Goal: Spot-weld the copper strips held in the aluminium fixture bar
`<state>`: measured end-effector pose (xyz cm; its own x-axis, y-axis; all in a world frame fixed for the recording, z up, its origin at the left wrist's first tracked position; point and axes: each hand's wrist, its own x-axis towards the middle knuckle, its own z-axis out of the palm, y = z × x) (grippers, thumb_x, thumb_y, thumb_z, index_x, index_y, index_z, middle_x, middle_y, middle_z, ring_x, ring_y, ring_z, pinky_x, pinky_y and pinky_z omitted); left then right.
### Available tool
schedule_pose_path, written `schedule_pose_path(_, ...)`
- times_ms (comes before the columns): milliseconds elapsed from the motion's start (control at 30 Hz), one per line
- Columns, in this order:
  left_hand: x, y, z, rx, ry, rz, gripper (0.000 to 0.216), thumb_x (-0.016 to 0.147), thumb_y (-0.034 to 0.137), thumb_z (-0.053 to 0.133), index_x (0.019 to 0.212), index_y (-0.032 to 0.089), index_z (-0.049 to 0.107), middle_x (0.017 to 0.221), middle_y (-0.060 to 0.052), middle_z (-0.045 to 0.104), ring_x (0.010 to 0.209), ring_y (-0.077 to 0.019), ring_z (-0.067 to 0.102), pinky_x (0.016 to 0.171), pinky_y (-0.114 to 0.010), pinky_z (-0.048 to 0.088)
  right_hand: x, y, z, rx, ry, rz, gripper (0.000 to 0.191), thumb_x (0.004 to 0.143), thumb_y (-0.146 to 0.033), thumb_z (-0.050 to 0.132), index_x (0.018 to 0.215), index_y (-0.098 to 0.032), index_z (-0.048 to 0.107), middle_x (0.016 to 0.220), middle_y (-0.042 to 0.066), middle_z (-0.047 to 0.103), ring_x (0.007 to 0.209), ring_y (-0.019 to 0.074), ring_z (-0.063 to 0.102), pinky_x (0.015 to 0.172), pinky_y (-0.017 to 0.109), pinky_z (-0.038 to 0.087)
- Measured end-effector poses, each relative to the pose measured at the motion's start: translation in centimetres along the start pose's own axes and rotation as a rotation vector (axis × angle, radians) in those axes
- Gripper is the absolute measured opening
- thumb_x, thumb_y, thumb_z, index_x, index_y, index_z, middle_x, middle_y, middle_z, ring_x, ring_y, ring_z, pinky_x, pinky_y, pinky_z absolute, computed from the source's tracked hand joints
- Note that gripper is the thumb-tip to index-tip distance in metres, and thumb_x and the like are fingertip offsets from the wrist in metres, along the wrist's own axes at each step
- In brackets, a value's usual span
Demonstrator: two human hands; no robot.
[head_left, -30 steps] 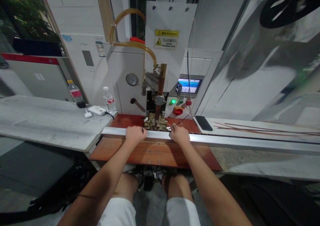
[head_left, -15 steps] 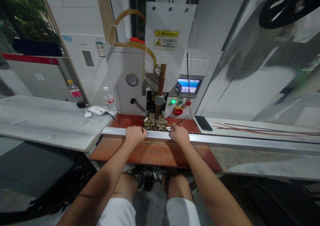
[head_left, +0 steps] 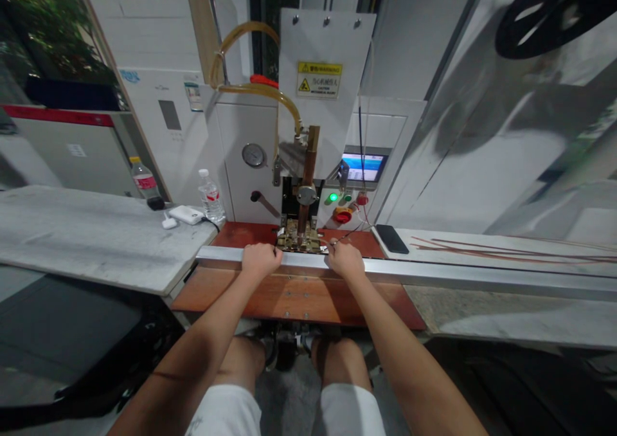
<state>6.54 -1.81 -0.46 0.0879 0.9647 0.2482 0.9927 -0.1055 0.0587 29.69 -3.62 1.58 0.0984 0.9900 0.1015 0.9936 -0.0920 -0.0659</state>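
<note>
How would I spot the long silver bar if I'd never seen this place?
Find the white machine with the yellow-topped warning label, then the reddish-brown board at its foot. The silver bar crosses that board under the left hand and right hand. Unlike the thin copper-coloured strips beyond it, it is thick, straight and shiny.

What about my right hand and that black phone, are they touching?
Apart. The head view shows the right hand on the metal bar, with red-brown board visible between it and the black phone.
</note>
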Motion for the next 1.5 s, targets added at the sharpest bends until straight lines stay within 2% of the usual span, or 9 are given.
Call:
schedule_pose_path(367, 0.1, 0.4, -0.7, -0.019, -0.032, -0.038, 0.052, 0.085, 0.041, 0.029, 0.087, 0.013, 0.074, 0.086, -0.017, 0.070, 0.086, -0.0262, 0.064, 0.080, -0.037, 0.042, 0.3, 0.0, -0.1, -0.010, 0.016, -0.013, 0.045, 0.094, -0.042, 0.022, 0.109, -0.021, 0.058, 0.096, 0.012, 0.067, 0.093, 0.0230, 0.063, 0.077, 0.031, 0.042)
schedule_pose_path(667, 0.4, 0.2, -0.2, -0.014, 0.001, -0.015, 0.051, 0.085, 0.040, 0.030, 0.085, 0.014, 0.074, 0.083, -0.016, 0.070, 0.083, -0.0259, 0.064, 0.080, -0.038, 0.042, 0.8, 0.3, 0.4, -0.019, 0.047, -0.041, 0.042, 0.094, -0.041, 0.023, 0.106, -0.021, 0.057, 0.090, 0.011, 0.068, 0.088, 0.0229, 0.064, 0.075, 0.031, 0.043)
schedule_pose_path(1067, 0.4, 0.5, -0.6, -0.012, -0.012, -0.028, 0.052, 0.086, 0.040, 0.029, 0.086, 0.014, 0.074, 0.084, -0.017, 0.070, 0.084, -0.0258, 0.065, 0.081, -0.038, 0.042, 1.0, 0.2, 0.2, -0.026, 0.055, -0.050, 0.039, 0.094, -0.039, 0.026, 0.110, -0.023, 0.058, 0.092, 0.011, 0.068, 0.091, 0.0236, 0.064, 0.078, 0.032, 0.043)
schedule_pose_path(1500, 0.2, 0.6, -1.0, -0.024, -0.017, -0.037, 0.050, 0.086, 0.040, 0.031, 0.086, 0.014, 0.074, 0.085, -0.016, 0.070, 0.085, -0.0254, 0.064, 0.081, -0.037, 0.041, 1.0, 0.6, -0.2, 0.022, 0.062, -0.035, 0.039, 0.094, -0.040, 0.028, 0.106, -0.022, 0.060, 0.097, 0.009, 0.068, 0.094, 0.0207, 0.062, 0.075, 0.027, 0.041)
